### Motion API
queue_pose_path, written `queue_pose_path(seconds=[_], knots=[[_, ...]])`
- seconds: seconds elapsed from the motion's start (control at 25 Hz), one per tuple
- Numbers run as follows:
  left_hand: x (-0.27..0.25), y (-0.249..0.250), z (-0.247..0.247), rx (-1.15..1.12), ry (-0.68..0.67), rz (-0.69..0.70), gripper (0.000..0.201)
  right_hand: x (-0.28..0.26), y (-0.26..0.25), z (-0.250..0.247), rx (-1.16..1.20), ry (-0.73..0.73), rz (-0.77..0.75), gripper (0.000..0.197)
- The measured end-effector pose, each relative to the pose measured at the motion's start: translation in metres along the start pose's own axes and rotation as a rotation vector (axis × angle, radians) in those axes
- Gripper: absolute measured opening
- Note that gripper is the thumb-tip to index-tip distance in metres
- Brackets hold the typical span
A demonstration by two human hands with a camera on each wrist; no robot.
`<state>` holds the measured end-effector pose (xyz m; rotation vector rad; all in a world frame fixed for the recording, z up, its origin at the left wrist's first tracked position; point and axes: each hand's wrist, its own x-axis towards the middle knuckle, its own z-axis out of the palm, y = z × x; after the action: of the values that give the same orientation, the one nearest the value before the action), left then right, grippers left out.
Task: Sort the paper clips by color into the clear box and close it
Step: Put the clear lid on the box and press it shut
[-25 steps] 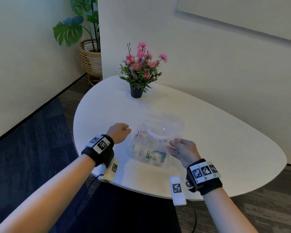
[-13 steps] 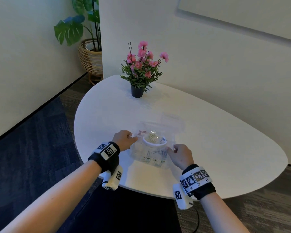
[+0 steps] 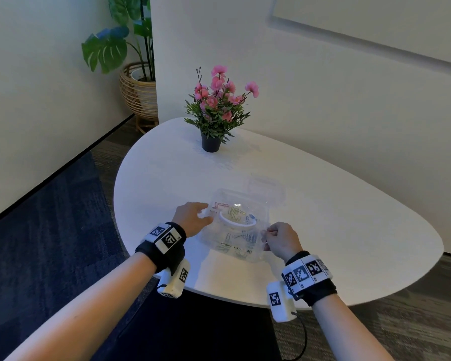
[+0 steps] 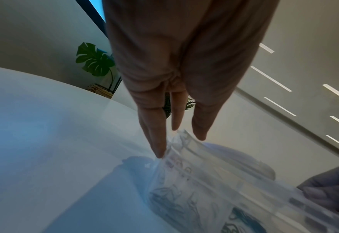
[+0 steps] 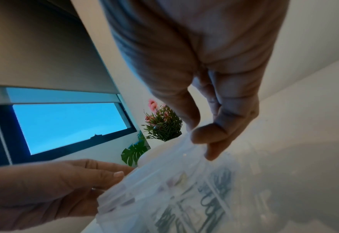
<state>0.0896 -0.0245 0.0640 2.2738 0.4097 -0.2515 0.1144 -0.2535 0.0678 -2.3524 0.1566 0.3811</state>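
Note:
The clear box [image 3: 236, 225] lies on the white table [image 3: 336, 204] near its front edge, with its lid lowered over it. Through the plastic I see green paper clips [image 3: 234, 213] inside a white ring, red ones [image 3: 222, 205] at the back left and blue ones [image 3: 251, 218] to the right. My left hand [image 3: 206, 214] touches the box's left edge with straight fingers [image 4: 158, 151]. My right hand [image 3: 266, 234] pinches the right edge of the box [image 5: 174, 189] between thumb and forefinger [image 5: 206, 134].
A black pot of pink flowers [image 3: 211, 142] stands at the back of the table, well behind the box. A wall runs close along the table's right side. On the floor at the back left stands a big leafy plant in a wicker basket [image 3: 138, 92].
The raised lid has come down onto the box. Both hands dropped with it and now sit at the box's left and right edges.

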Motion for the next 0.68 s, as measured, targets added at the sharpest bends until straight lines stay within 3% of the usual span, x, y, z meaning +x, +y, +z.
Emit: queue_pose_path(seconds=[0.2, 0.4, 0.68], knots=[[-0.001, 0.004, 0.001, -0.014, 0.075, -0.005, 0.045, 0.0, 0.003, 0.0, 0.116, 0.012, 0.028, 0.024], [0.003, 0.001, 0.002, 0.023, 0.047, -0.022, 0.043, -0.009, -0.003, -0.004, -0.161, -0.003, -0.071, 0.018], [0.005, 0.002, -0.001, -0.051, 0.056, -0.059, 0.038, -0.003, 0.001, 0.002, -0.134, 0.019, -0.055, 0.024]])
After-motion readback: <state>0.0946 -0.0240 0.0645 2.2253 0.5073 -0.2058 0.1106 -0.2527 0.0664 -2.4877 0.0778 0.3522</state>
